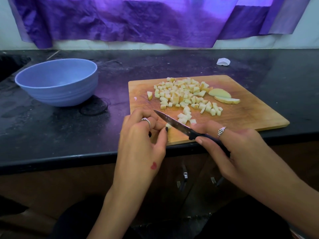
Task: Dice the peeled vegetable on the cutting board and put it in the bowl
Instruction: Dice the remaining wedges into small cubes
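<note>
From the head camera, a wooden cutting board [250, 107] lies on the dark bench [69, 135], its near edge at the bench's front rim. A heap of small pale vegetable cubes [181, 94] covers the middle and far part of the board, with a looser trail of cubes running toward the near side. Two uncut slices [222, 96] lie just right of the heap, one overlapping the other.

The left hand [143, 135] sits at the board's near left corner, fingers curled, thumb and fingertips pinching a small piece of vegetable [168, 125]. The right hand [229, 144] grips the dark handle of a knife [174, 124], fingers wrapped round it; the blade points left and away, its tip just beside the left hand's knuckles.

A blue bowl [57, 83] stands on the bench well to the left of the board; no cubes can be seen inside it. A small white scrap [223, 61] lies on the bench beyond the board. Purple cloth [138, 19] hangs on the wall behind.
</note>
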